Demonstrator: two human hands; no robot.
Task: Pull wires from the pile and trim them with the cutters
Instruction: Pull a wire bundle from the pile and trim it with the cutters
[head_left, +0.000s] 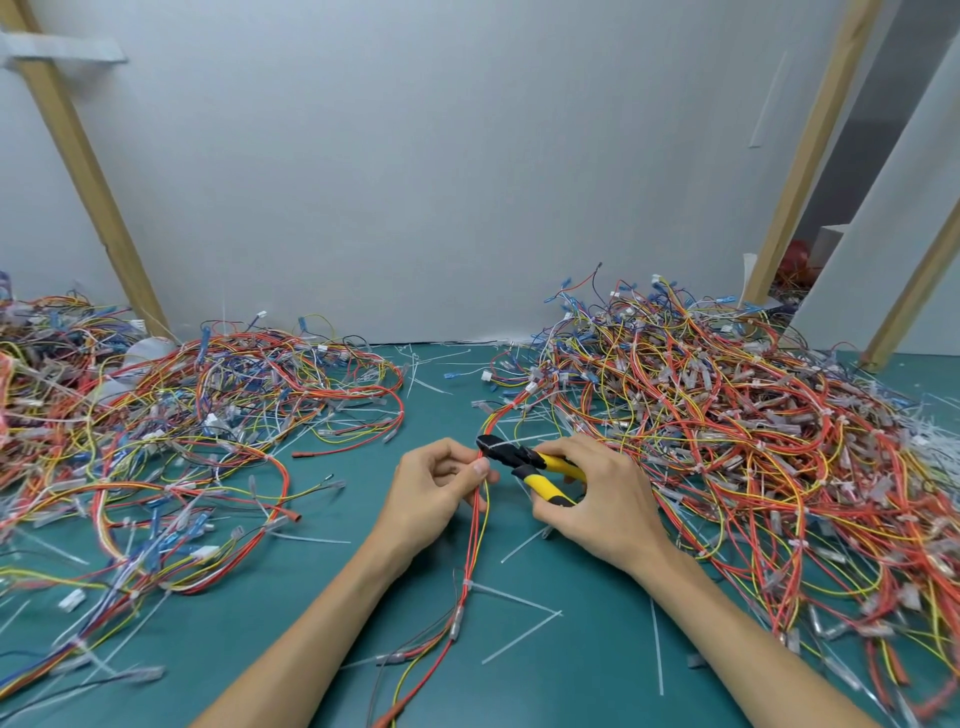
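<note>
A thin bundle of red and yellow wires runs from the right pile toward me down the middle of the green mat. My left hand pinches this bundle between thumb and fingers. My right hand grips the yellow handles of the cutters. Their black jaws point left and sit on the bundle at a white cable tie, just above my left thumb. A second white tie binds the bundle lower down.
A second tangled wire pile covers the left side. Loose white cable-tie offcuts lie scattered on the green mat. Wooden posts lean against the grey back wall on both sides.
</note>
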